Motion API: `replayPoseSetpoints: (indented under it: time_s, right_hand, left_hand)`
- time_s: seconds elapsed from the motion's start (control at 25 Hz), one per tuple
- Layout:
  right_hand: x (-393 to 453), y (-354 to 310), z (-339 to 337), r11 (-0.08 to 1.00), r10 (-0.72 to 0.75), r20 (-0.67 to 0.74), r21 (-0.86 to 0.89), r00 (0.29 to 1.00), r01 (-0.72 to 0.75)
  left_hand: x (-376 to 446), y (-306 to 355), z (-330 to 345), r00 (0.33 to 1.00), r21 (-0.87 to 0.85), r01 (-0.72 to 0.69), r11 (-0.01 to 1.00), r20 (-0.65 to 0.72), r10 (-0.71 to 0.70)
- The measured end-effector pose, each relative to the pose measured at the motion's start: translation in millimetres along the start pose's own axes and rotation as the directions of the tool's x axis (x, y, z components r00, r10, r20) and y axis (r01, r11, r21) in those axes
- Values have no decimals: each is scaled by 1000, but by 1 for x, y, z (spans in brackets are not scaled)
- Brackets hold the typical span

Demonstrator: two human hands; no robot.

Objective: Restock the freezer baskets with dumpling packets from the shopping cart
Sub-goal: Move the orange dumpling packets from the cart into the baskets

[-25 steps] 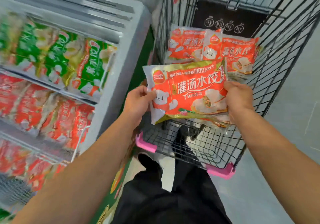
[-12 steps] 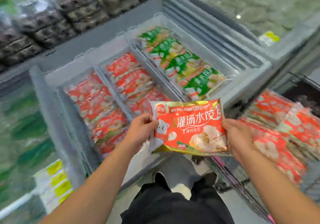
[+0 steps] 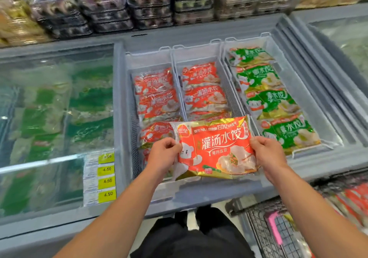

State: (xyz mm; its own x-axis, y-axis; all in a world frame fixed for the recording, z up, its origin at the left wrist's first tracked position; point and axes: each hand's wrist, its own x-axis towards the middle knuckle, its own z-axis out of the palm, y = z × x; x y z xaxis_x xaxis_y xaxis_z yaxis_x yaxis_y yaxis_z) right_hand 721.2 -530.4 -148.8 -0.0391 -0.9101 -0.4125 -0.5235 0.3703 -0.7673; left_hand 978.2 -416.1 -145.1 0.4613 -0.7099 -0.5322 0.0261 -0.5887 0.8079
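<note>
Here the red dumpling packet (image 3: 214, 148) is held flat between both hands, above the near end of the middle freezer basket (image 3: 229, 90). The left hand (image 3: 162, 155) and the right hand (image 3: 267, 154) pinch its short edges with curled fingers. It is the placing step, I think: next lower it beyond the fingers, onto the red packets (image 3: 203, 90) there, then let go.
</note>
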Motion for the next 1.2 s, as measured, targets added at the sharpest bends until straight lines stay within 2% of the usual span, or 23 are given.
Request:
replayPoseSetpoints:
  time_s: [0.2,0.36,0.48,0.6,0.8,0.92,1.08,1.2]
  right_hand:
    - [72,-15,4,996,-56,10,-76,998,56]
    - [136,-7,0,988,-34,7,-152,999,35]
    - [179,11,3,969,24,54,-247,998,-10]
    - [203,36,15,979,66,135,-202,989,-38]
    - [212,63,23,957,122,264,-287,957,-43]
    - [205,71,24,937,144,345,-349,927,-16]
    - [196,76,29,929,260,437,-357,861,-99]
    - [189,76,26,911,322,529,-400,785,-103]
  left_hand:
    - [36,5,27,982,-30,113,993,-150,-117]
    - [79,6,69,948,-66,266,962,-165,-274]
    - [106,9,102,939,109,290,951,-225,-260]
    - [125,9,128,920,368,367,854,-276,-277]
    - [142,-15,156,903,466,430,774,-198,-382]
    - [140,-21,166,865,451,496,742,-184,-466]
    - [133,-25,166,835,441,538,718,-162,-526]
    - [127,-23,163,839,460,505,730,-61,-541]
